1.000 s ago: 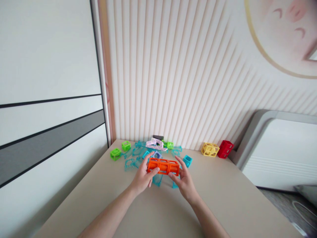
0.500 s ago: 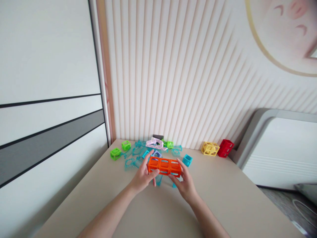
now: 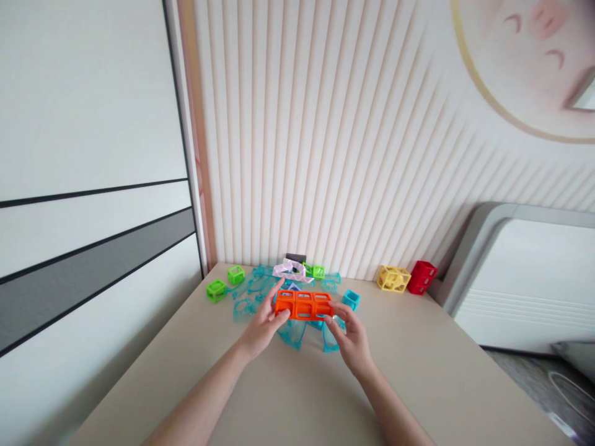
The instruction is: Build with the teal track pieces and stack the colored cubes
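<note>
A row of orange open-frame toy blocks (image 3: 304, 305), joined end to end, is held level above the table. My left hand (image 3: 264, 323) grips its left end, thumb on the near face and fingers behind. At the right end, my right hand (image 3: 349, 334) pinches the row between thumb and fingers. Below and behind it lie translucent blue toy pieces (image 3: 292, 334), partly hidden by the blocks and hands. A blue cube (image 3: 351, 300) sits just beyond my right hand.
Two green cubes (image 3: 216, 290) stand at the table's left back. A lilac piece (image 3: 292, 271) lies on the pile near the ribbed wall (image 3: 297, 136). Yellow blocks (image 3: 393, 279) and red blocks (image 3: 422, 277) stand at the back right, near a grey-edged white panel (image 3: 534, 279).
The orange row has turned from slanting down at the right to nearly level. My right hand has shifted its fingers along the right end. The view has moved slightly.
</note>
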A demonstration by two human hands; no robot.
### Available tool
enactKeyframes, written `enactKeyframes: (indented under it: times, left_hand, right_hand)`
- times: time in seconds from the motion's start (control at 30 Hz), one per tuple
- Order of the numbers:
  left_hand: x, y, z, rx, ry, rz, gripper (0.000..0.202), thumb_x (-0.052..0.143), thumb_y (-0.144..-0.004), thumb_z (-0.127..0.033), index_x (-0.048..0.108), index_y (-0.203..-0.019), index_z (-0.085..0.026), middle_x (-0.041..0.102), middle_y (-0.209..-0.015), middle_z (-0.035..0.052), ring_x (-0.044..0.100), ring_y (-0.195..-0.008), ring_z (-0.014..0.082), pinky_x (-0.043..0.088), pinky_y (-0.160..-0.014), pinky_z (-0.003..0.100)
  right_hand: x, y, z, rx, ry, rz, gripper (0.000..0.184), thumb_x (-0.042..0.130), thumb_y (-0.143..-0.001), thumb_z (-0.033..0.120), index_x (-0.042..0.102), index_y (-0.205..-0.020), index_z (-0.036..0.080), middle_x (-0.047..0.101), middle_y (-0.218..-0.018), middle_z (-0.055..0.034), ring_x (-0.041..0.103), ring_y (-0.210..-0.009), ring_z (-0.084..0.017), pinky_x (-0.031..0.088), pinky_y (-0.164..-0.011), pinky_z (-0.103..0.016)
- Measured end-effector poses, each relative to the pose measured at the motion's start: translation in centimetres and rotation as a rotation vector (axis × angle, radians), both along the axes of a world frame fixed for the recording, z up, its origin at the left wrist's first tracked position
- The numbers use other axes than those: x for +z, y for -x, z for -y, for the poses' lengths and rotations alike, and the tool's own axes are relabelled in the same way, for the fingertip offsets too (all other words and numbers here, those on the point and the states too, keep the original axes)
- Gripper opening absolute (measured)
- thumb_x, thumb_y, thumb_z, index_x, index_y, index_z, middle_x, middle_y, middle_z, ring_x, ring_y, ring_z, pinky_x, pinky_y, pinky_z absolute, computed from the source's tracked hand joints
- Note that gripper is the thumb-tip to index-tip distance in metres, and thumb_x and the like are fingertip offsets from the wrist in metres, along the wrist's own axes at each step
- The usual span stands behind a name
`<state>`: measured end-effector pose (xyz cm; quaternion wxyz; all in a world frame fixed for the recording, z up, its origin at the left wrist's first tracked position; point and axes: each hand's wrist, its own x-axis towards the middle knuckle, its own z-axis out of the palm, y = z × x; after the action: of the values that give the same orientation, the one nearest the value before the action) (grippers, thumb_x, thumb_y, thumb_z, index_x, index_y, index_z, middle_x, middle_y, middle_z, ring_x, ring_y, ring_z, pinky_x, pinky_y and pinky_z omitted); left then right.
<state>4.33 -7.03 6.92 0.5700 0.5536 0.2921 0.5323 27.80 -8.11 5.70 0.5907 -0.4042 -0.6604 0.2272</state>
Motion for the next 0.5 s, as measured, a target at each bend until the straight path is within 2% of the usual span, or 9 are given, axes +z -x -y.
enactKeyframes:
  times: [0.1,0.17,0.23,0.33,0.43,0.5]
  left_hand:
    - [-0.4,-0.1,-0.1,-0.043,-0.023,-0.026,0.086,0.069,-0.088,-0.039,0.018,-0.157,-0.029,0.063,-0.136,0.0084,0.055,-0.129,0.0255,0.035,-0.114,0.041]
    - [-0.6,-0.2,0.0,-0.074,-0.019,-0.044,0.089,0.07,-0.087,-0.038,0.017,-0.158,-0.029,0.063,-0.136,0.0093,0.057,-0.127,0.0262,0.036,-0.113,0.043]
    - [-0.8,-0.4,0.1,-0.079,-0.023,-0.052,0.091,0.073,-0.085,-0.037,0.018,-0.157,-0.029,0.064,-0.135,0.0098,0.06,-0.123,0.0265,0.039,-0.111,0.043]
    - [-1.0,-0.8,0.3,0.021,-0.053,-0.079,0.085,0.075,-0.083,-0.039,0.028,-0.154,-0.027,0.066,-0.131,0.0101,0.063,-0.119,0.0274,0.043,-0.108,0.043]
    - [-1.2,-1.3,0.6,0.128,-0.069,-0.113,0.077,0.075,-0.082,-0.043,0.039,-0.148,-0.026,0.065,-0.133,0.0113,0.063,-0.12,0.0294,0.046,-0.105,0.044]
    - [-1.3,-1.5,0.9,0.147,-0.066,-0.114,0.077,0.075,-0.082,-0.044,0.039,-0.148,-0.026,0.063,-0.136,0.0121,0.062,-0.122,0.0306,0.048,-0.104,0.044]
  right_hand:
    - [0.2,0.9,0.1,0.072,0.11,-0.175,0.049,0.073,-0.086,0.04,0.054,-0.129,0.027,0.075,-0.105,-0.0071,0.071,-0.099,-0.025,0.057,-0.089,-0.041]
    - [0.0,1.5,0.2,0.153,0.172,-0.248,0.066,0.073,-0.086,0.04,0.04,-0.142,0.029,0.075,-0.105,-0.0061,0.071,-0.098,-0.024,0.056,-0.09,-0.042]
    - [-0.3,1.9,0.4,0.214,0.215,-0.275,0.072,0.074,-0.086,0.04,0.034,-0.145,0.029,0.075,-0.108,-0.0063,0.071,-0.098,-0.024,0.055,-0.091,-0.043]
    - [-0.8,2.3,0.5,0.22,0.243,-0.273,0.07,0.075,-0.084,0.039,0.039,-0.143,0.028,0.074,-0.111,-0.007,0.071,-0.097,-0.024,0.056,-0.09,-0.042]
    - [-1.1,2.6,0.6,0.136,0.187,-0.267,0.06,0.078,-0.081,0.04,0.051,-0.132,0.026,0.074,-0.112,-0.0071,0.072,-0.097,-0.023,0.058,-0.087,-0.037]
    - [-1.1,2.7,0.6,0.1,0.138,-0.269,0.053,0.079,-0.079,0.04,0.057,-0.126,0.026,0.074,-0.111,-0.0072,0.073,-0.095,-0.023,0.059,-0.084,-0.034]
